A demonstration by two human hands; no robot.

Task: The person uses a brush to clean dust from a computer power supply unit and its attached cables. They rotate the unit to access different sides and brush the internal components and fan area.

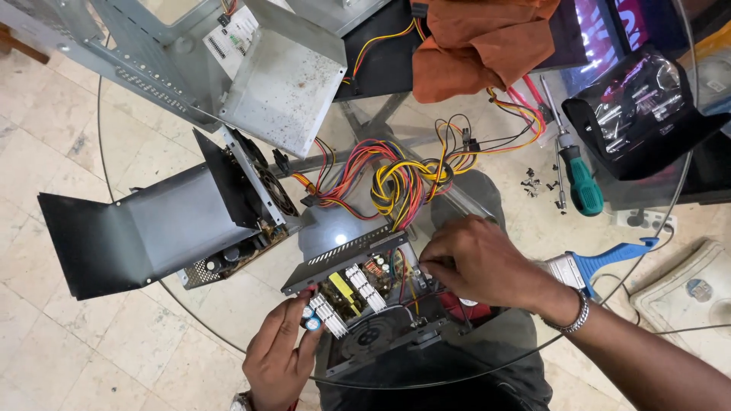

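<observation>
An opened power supply unit [362,293] lies on the round glass counter [122,251] between the two hands, its circuit board bare with a yellow transformer, pale finned heat sinks and a blue-topped capacitor showing. The left hand [278,358] comes up from the bottom edge, where its wrist is cut off; its fingers [304,320] pinch the near left corner of the board, touching the capacitor. The right hand [476,259] rests curled on the unit's right side; its fingertips are tucked in among the parts, so whether they grip anything cannot be told. A metal bracelet sits on that wrist.

Just beyond the fingers a bundle of yellow, red and black wires [400,179] runs away from the unit and coils on the glass. Left of the left-hand fingers stands a second power supply [175,221] with its grey cover bent open and its fan facing the wires. Farther off, a grey metal case [282,76] is cut off by the top edge, beside an orange cloth [480,46]. Right of the right-hand fingers lie a green-handled screwdriver [582,183], a scatter of small screws [533,183] too small to make out, and a blue-handled tool [601,262] partly hidden behind the wrist. A black glossy pouch [640,114] sits at the far right.
</observation>
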